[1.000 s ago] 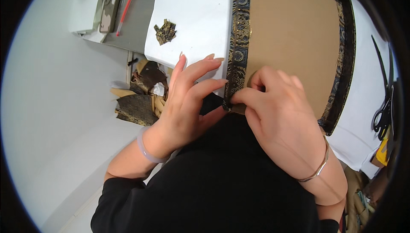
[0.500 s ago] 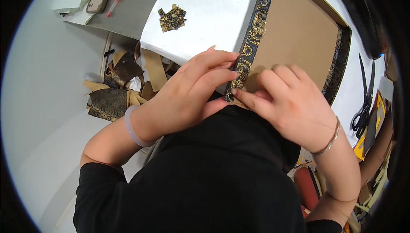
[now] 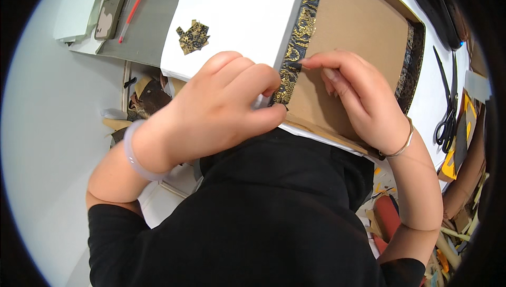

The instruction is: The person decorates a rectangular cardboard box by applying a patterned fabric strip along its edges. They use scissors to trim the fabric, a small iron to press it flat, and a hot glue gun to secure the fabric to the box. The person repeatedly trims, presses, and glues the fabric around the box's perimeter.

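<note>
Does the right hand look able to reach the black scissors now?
Probably yes: the scissors lie uncovered beyond the box's right wall, which seems the only thing between them and the right hand.

The box base point(image 3: 363, 29) looks like smooth matt cardboard, the trim point(image 3: 304, 23) glinting brocade cloth.

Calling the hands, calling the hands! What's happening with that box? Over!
Left hand at near-left corner of cardboard box. Right hand: index fingertip at patterned strip. Black scissors off right, outside box.
</note>
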Available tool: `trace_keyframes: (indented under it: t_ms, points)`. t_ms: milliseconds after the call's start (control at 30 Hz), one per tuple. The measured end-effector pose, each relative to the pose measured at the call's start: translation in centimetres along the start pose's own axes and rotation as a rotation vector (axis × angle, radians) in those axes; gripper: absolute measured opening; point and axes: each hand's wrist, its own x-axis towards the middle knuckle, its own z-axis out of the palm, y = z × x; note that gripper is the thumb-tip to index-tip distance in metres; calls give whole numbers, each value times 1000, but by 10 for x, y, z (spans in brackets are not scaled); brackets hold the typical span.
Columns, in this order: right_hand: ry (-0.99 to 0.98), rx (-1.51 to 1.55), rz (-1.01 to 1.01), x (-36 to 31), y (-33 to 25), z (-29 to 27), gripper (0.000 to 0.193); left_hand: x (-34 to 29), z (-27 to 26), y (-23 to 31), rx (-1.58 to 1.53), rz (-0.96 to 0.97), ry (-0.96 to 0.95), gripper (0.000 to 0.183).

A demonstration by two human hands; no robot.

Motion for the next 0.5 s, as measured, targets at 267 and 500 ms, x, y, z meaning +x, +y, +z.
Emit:
trace_keyframes:
  t_ms: [267,500]
  points:
    - [67,230,41,2,9,-3,33,46,-22,-14,61,210,-371,19]
    - [8,462,134,2,11,-10,24,70,-33,-28,228,463,-422,28]
